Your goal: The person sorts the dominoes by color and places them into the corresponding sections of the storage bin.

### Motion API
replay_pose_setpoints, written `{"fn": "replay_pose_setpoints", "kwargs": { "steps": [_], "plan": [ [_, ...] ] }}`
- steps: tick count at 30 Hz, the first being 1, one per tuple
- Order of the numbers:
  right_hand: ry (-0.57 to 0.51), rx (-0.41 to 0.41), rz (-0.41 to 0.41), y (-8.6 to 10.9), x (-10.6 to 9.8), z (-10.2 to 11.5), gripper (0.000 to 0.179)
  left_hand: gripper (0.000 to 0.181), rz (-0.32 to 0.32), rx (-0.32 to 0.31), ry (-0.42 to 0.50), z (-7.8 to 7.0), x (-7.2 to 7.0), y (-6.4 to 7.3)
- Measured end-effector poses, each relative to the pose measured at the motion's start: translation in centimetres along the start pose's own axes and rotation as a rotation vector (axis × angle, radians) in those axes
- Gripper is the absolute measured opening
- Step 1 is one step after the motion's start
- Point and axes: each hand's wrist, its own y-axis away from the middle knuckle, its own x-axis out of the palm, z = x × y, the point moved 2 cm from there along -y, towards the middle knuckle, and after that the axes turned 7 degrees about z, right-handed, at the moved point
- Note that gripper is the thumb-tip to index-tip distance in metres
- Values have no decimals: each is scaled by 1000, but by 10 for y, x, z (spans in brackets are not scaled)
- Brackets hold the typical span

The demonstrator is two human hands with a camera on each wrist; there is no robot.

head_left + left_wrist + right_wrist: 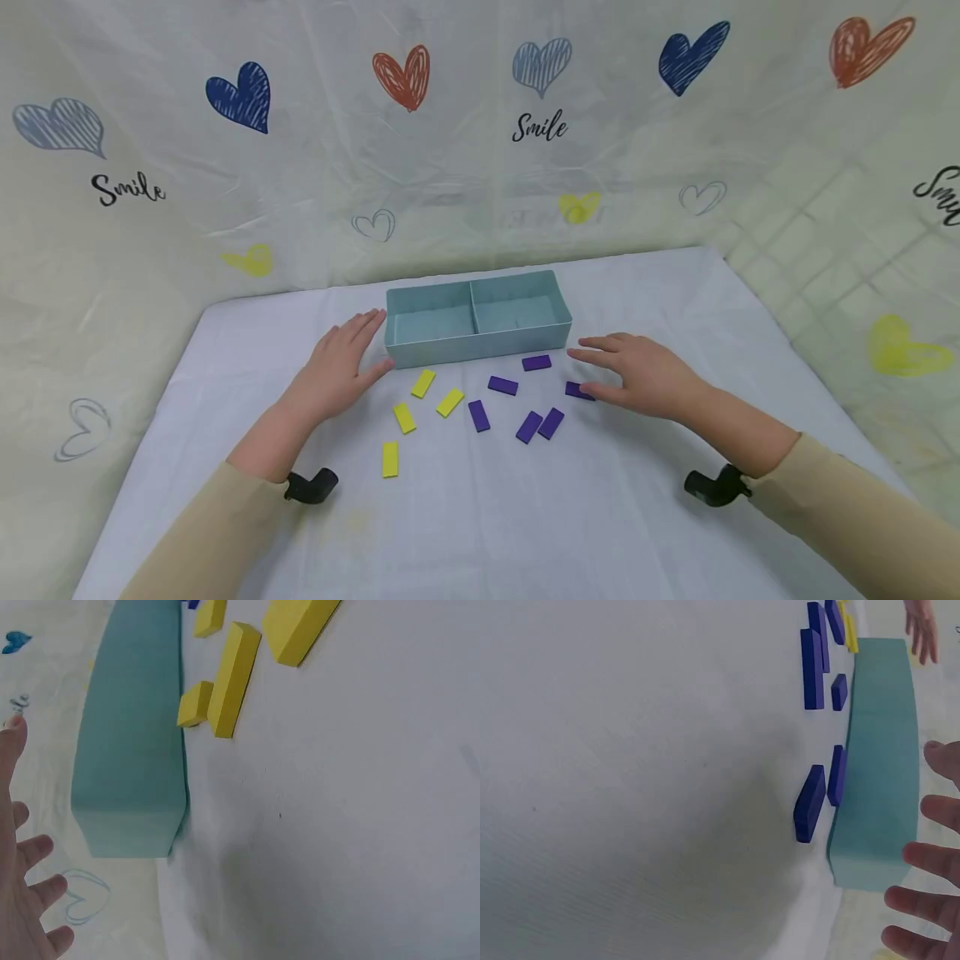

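A pale blue-green box (480, 343) with one divider and two compartments stands toward the back of the table. Beside its left end is my left hand (330, 373), fingers extended and thumb spread; in the left wrist view that hand (22, 877) holds nothing. My right hand (648, 377) hovers off the box's right end with spread, straight fingers, also holding nothing. Its thumb partly covers a purple block (576, 390) in the head view; the right wrist view shows this block (810, 804) apart from the fingers (922, 906). Several other purple blocks (502, 385) and several yellow blocks (450, 402) lie before the box.
A white cloth covers the table (480, 533), whose back edge runs just behind the box. Behind it hangs a pale curtain (465, 150) printed with hearts. Small black cameras sit at the left wrist (311, 486) and right wrist (716, 486).
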Motion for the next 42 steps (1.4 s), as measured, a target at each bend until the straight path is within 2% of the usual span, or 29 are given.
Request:
{"fn": "replay_pose_setpoints", "kwargs": {
  "steps": [7, 13, 20, 26, 32, 42],
  "plan": [
    [-47, 21, 17, -3, 7, 3, 44, 82, 35, -35, -9, 6, 1, -15],
    [-76, 46, 72, -7, 12, 2, 41, 85, 97, -89, 61, 11, -2, -28],
    [-86, 74, 160, -12, 15, 1, 41, 89, 176, -110, 135, 15, 0, -37],
    [-98, 81, 215, -17, 18, 0, 40, 94, 232, -137, 266, 19, 7, -45],
    [-104, 63, 247, -20, 20, 0, 38, 94, 252, -152, 416, 20, 15, -47],
    [-88, 18, 235, -22, 23, 1, 33, 90, 268, -148, 512, 25, 21, -48]
  ]
}}
